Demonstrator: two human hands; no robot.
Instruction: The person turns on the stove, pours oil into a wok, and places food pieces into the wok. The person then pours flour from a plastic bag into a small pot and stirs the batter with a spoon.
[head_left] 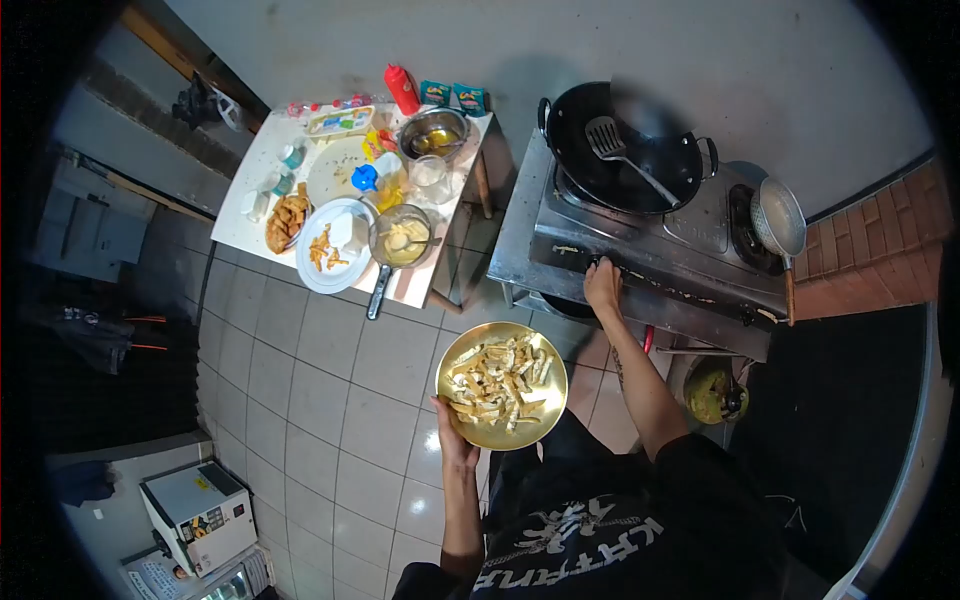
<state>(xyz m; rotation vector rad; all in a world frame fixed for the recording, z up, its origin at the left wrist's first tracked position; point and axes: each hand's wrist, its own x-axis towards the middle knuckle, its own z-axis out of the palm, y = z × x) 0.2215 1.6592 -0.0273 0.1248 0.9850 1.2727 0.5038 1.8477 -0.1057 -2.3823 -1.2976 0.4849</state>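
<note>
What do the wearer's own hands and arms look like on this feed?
The left hand and right hand are bare, with no gloves visible. Black sleeves leave both forearms uncovered. The right forearm carries a dark marking, possibly a tattoo; its design is too small to read.

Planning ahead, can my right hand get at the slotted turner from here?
Probably yes: the right hand is at the front of the stove, and the slotted turner lies uncovered, its handle slanting toward that side.
</note>
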